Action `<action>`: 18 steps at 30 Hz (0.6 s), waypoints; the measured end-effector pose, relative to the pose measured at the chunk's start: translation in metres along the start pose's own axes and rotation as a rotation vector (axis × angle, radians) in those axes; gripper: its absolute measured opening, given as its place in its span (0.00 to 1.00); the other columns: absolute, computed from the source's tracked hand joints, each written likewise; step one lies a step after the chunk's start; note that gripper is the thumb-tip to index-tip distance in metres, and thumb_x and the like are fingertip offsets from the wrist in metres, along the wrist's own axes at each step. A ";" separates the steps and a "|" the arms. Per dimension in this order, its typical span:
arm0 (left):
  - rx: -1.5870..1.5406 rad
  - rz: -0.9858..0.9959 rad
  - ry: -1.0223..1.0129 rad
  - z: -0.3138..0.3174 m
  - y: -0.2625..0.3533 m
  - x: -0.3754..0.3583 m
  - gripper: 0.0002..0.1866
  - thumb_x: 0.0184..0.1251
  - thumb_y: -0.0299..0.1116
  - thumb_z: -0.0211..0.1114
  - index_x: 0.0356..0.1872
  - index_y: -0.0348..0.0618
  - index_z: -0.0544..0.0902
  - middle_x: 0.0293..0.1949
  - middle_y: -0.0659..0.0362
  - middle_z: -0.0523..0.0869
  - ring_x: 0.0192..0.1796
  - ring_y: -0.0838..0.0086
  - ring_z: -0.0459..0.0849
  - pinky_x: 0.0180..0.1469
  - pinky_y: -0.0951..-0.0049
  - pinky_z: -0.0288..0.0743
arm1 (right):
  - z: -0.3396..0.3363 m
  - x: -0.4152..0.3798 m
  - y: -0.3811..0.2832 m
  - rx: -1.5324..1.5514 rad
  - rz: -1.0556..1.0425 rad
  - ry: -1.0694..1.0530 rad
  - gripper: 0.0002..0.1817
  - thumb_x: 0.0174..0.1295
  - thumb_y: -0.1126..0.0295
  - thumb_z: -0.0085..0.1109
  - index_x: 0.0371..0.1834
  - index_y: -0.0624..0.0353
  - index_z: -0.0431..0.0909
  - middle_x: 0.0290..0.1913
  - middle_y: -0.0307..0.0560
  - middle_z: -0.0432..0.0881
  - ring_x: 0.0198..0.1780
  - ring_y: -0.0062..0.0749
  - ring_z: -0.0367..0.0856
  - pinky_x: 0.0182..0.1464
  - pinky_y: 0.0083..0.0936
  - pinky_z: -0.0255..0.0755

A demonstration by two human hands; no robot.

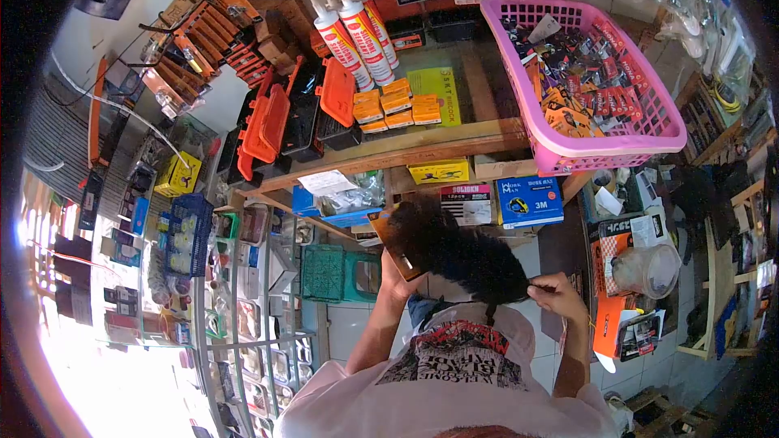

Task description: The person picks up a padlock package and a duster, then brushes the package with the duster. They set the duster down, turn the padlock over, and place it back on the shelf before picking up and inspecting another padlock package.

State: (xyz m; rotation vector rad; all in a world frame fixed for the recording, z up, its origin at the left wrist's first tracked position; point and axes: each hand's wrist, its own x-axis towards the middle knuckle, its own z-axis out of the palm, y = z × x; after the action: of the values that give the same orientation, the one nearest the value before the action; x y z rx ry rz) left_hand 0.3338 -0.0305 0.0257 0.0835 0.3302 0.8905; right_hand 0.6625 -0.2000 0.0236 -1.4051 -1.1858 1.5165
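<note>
A black feather duster (475,255) is in my right hand (561,298), whose fingers are closed round its end on the right. Its dark plumes reach left across the front of my shirt. My left hand (399,277) grips a flat orange-and-black package (396,242) from below, holding it tilted. The duster's plumes lie against or just in front of the package and cover part of it. Whether they touch is hard to tell.
Ahead stands a wooden-framed glass counter (406,144) bearing silicone sealant tubes (357,36), small orange boxes (398,105), orange-lidded black cases (266,126) and a pink basket (560,139) of packets. A shelf below holds a blue box (529,201). A green stool (324,272) stands left.
</note>
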 end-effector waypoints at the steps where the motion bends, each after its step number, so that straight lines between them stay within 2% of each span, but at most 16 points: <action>1: 0.006 0.026 0.058 -0.009 -0.001 0.003 0.23 0.81 0.46 0.47 0.66 0.45 0.77 0.63 0.53 0.82 0.64 0.58 0.79 0.69 0.56 0.70 | 0.001 -0.002 -0.003 0.006 0.006 0.007 0.12 0.70 0.65 0.64 0.34 0.65 0.83 0.20 0.30 0.73 0.21 0.11 0.67 0.22 0.17 0.61; 3: 0.018 0.082 0.174 -0.026 -0.002 0.011 0.21 0.81 0.41 0.47 0.65 0.44 0.77 0.62 0.53 0.82 0.63 0.58 0.80 0.68 0.57 0.72 | 0.001 -0.003 -0.004 0.016 -0.007 0.014 0.12 0.70 0.65 0.64 0.35 0.65 0.84 0.20 0.30 0.73 0.22 0.11 0.67 0.22 0.17 0.61; 6: 0.171 0.156 0.148 -0.046 0.004 0.023 0.19 0.80 0.37 0.47 0.64 0.44 0.77 0.60 0.54 0.83 0.60 0.60 0.81 0.66 0.58 0.74 | -0.001 -0.002 -0.002 0.030 -0.032 0.017 0.12 0.70 0.65 0.64 0.35 0.65 0.84 0.20 0.31 0.73 0.22 0.12 0.67 0.23 0.18 0.61; 9: 0.050 0.107 -0.153 -0.050 0.012 0.022 0.19 0.80 0.39 0.48 0.62 0.45 0.78 0.57 0.59 0.85 0.59 0.63 0.81 0.64 0.60 0.75 | -0.003 -0.002 0.000 0.046 -0.045 -0.047 0.13 0.70 0.65 0.64 0.35 0.66 0.83 0.20 0.31 0.73 0.22 0.13 0.68 0.23 0.19 0.62; 10: 0.067 0.163 -0.073 -0.032 0.008 0.016 0.19 0.80 0.41 0.48 0.62 0.46 0.78 0.58 0.60 0.84 0.59 0.63 0.81 0.64 0.60 0.75 | -0.003 -0.002 0.000 0.050 -0.047 -0.080 0.13 0.70 0.65 0.64 0.35 0.66 0.83 0.20 0.31 0.73 0.22 0.13 0.68 0.23 0.19 0.63; 12: 0.101 0.272 0.087 0.019 -0.004 0.000 0.20 0.80 0.44 0.49 0.63 0.47 0.78 0.59 0.60 0.83 0.59 0.63 0.81 0.63 0.59 0.75 | 0.006 -0.003 -0.015 -0.034 -0.056 -0.093 0.15 0.70 0.67 0.63 0.28 0.66 0.77 0.19 0.33 0.69 0.22 0.13 0.64 0.23 0.20 0.58; 13: -0.184 0.137 -0.108 0.004 -0.003 0.004 0.24 0.80 0.48 0.47 0.68 0.47 0.73 0.64 0.56 0.79 0.64 0.61 0.78 0.68 0.57 0.70 | 0.012 -0.004 -0.021 -0.075 -0.060 -0.099 0.17 0.71 0.68 0.62 0.24 0.66 0.75 0.18 0.34 0.68 0.22 0.13 0.62 0.22 0.21 0.56; 14: -0.467 -0.001 -0.304 -0.010 -0.002 0.008 0.29 0.79 0.53 0.45 0.73 0.47 0.68 0.69 0.53 0.75 0.68 0.58 0.75 0.73 0.54 0.66 | 0.018 -0.002 -0.020 -0.106 -0.099 -0.073 0.17 0.71 0.68 0.62 0.25 0.67 0.75 0.18 0.34 0.68 0.23 0.13 0.62 0.23 0.21 0.57; 16: 0.015 0.077 -0.439 0.007 0.005 0.009 0.30 0.80 0.53 0.43 0.73 0.46 0.66 0.70 0.53 0.74 0.70 0.58 0.73 0.75 0.54 0.62 | 0.030 0.002 -0.019 -0.171 -0.182 -0.022 0.17 0.71 0.67 0.62 0.27 0.68 0.74 0.19 0.34 0.68 0.25 0.13 0.63 0.25 0.23 0.59; 18: 0.121 0.235 -0.197 0.000 0.000 0.007 0.30 0.80 0.54 0.43 0.72 0.45 0.68 0.69 0.53 0.75 0.69 0.56 0.73 0.75 0.52 0.62 | 0.034 0.002 -0.024 -0.179 -0.151 0.009 0.15 0.71 0.67 0.62 0.31 0.68 0.77 0.21 0.34 0.69 0.27 0.13 0.64 0.27 0.23 0.61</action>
State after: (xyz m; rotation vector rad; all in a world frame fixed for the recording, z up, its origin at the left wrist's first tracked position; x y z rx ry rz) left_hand 0.3382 -0.0254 0.0237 0.3251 0.1916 1.0851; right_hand 0.6274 -0.1957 0.0448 -1.4003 -1.4180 1.3256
